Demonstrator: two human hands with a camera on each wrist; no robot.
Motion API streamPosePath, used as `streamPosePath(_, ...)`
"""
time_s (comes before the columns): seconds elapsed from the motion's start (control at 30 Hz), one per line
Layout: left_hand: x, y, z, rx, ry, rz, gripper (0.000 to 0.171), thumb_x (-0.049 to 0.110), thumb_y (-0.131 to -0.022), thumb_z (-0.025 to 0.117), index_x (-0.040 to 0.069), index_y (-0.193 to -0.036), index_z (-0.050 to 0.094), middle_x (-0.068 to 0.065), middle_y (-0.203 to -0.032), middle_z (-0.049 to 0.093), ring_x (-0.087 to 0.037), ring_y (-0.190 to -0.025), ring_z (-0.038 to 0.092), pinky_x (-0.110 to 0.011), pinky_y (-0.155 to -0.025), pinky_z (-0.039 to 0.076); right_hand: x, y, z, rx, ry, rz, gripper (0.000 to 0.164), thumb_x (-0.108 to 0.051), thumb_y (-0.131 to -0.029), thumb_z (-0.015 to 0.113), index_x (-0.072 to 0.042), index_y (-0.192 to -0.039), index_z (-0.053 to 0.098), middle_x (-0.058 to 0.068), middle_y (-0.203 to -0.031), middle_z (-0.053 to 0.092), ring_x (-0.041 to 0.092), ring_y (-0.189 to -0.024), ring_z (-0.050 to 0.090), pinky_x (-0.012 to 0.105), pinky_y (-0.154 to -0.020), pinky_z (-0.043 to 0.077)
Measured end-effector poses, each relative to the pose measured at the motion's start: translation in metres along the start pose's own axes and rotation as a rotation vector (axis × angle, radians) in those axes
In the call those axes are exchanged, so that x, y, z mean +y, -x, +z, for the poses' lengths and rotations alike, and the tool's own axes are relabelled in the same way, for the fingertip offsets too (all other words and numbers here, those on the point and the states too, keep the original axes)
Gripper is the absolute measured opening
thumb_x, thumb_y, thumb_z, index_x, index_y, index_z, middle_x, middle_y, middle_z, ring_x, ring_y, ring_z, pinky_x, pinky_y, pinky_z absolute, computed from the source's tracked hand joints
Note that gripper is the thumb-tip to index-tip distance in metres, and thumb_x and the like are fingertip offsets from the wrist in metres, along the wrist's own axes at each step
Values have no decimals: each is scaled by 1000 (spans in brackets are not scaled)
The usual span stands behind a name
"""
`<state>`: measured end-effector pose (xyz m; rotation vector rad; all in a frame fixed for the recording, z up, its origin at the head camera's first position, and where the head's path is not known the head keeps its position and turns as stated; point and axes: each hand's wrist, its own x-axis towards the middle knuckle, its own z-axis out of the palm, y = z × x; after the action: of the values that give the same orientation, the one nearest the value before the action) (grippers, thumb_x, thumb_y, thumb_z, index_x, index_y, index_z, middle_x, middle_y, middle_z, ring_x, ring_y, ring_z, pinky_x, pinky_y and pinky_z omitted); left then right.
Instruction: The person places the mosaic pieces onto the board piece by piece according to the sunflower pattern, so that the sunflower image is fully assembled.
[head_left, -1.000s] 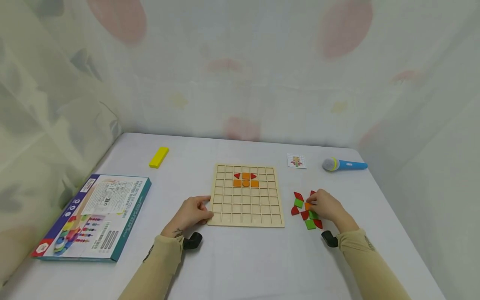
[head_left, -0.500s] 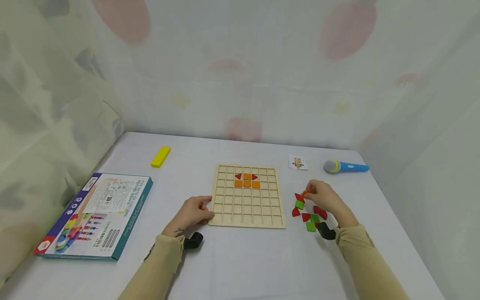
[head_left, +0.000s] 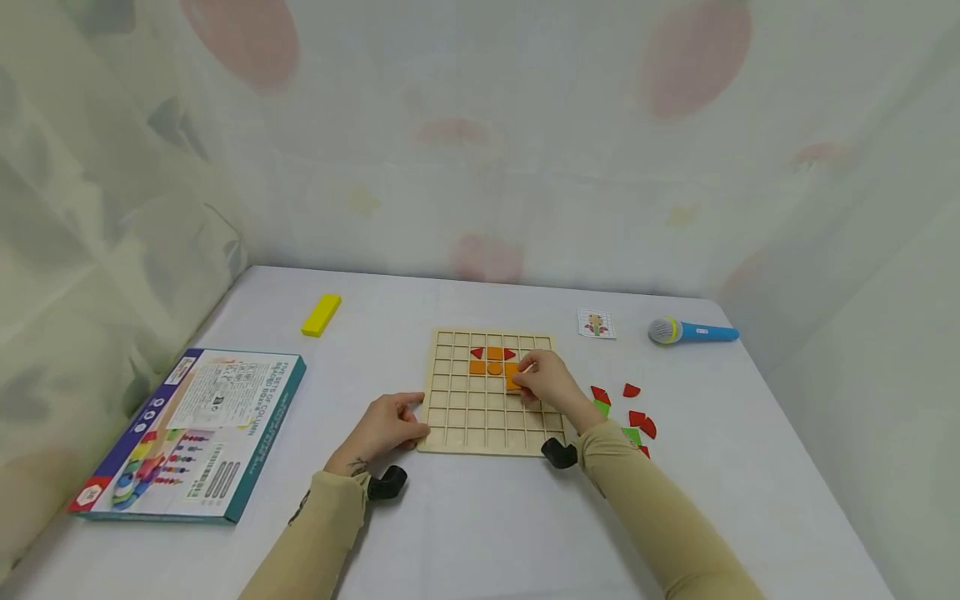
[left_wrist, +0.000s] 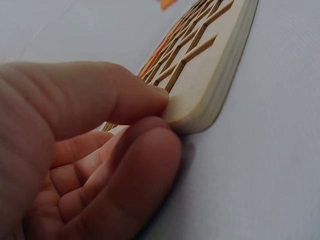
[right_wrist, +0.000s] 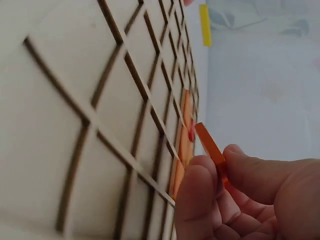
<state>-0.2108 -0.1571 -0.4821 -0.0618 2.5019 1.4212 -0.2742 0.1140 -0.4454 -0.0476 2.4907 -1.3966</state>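
My left hand (head_left: 384, 425) holds the pale wooden grid board (head_left: 461, 417) by its left edge, near the front corner. In the left wrist view, thumb and finger meet the board's rounded corner (left_wrist: 197, 117). Over the board, my right hand (head_left: 550, 382) pinches an orange square tile (right_wrist: 210, 147) between thumb and finger, tilted and raised off the grid in the right wrist view. In the board's upper rows sit orange tiles (head_left: 477, 367), one of them with a circle (head_left: 495, 368), and two red triangles (head_left: 477, 353).
Loose red pieces (head_left: 632, 390) and green pieces (head_left: 633, 435) lie right of the board, partly behind my right forearm. Behind them are a small pattern card (head_left: 596, 323) and a blue toy microphone (head_left: 701, 333). Leftward lie a yellow block (head_left: 322, 315) and a flat box (head_left: 225, 417).
My right hand picked an orange tile from the loose pieces and carried it left over the board, spreading some red pieces. My left hand stays at the board's edge.
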Motion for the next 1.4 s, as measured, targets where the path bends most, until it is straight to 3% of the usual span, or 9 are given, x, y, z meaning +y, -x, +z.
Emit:
streamPosePath(0.2, 0, 0, 0, 0, -4, -5, 65, 11, -72, 75, 6, -133, 50, -5, -62, 58, -14, -49, 51, -26, -48, 41, 0, -11, 20, 41, -9, 6, 15, -8, -84, 66, -1, -89, 53, 8, -63, 59, 14, -47, 53, 22, -45, 45)
streamPosePath(0.37, 0, -1, 0, -10, -7, 3, 65, 12, -73, 75, 6, -133, 50, -5, -64, 59, -14, -50, 52, -25, -48, 42, 0, -16, 27, 86, 101, -26, 13, -10, -83, 67, -3, -84, 57, 5, -60, 58, 12, -46, 52, 21, -45, 42)
streamPosePath(0.57, -1, -1, -1, -10, 4, 3, 66, 11, -73, 75, 6, -133, 49, -5, -64, 59, -14, -50, 52, -26, -49, 42, -1, -19, 32, 133, 279, -106, 13, -15, -82, 69, -7, -74, 61, 3, -73, 59, 13, -59, 50, 23, -53, 39)
streamPosePath(0.77, 0, -1, 0, -5, 2, -8, 65, 11, -73, 75, 6, -133, 50, -5, -63, 59, -14, -50, 52, -26, -49, 42, -2, -15, 32, 125, 315, -124, 12, -16, -82, 68, -8, -76, 63, 4, -78, 58, 15, -65, 50, 25, -57, 40)
streamPosePath(0.9, 0, -1, 0, -3, -3, -9, 65, 12, -73, 75, 6, -133, 50, -5, -63, 59, -13, -50, 52, -25, -49, 42, -8, -5, 15, 112, 346, -113, 10, -17, -84, 67, -7, -83, 65, 5, -84, 61, 17, -71, 52, 28, -62, 43)
streamPosePath(1.1, -1, -1, 0, -7, 3, 3, 65, 12, -73, 75, 5, -132, 50, -5, -64, 59, -14, -50, 52, -25, -49, 42, 2, 8, -34, 134, 504, -38, 19, -20, -84, 65, -4, -96, 67, 9, -95, 65, 21, -81, 57, 33, -67, 46)
streamPosePath(1.23, -1, -1, 0, -8, 4, 10, 65, 12, -73, 74, 5, -132, 50, -5, -64, 59, -14, -50, 52, -25, -49, 41, 20, 13, -64, 137, 602, 89, 25, -21, -85, 64, -3, -101, 65, 10, -96, 65, 21, -78, 57, 32, -62, 44)
streamPosePath(1.4, -1, -1, 0, -5, -4, 9, 65, 13, -72, 74, 5, -133, 50, -5, -64, 59, -13, -50, 52, -25, -49, 41, 37, 22, -82, 91, 690, 239, 26, -23, -83, 66, -1, -96, 64, 10, -89, 63, 22, -75, 55, 34, -61, 43)
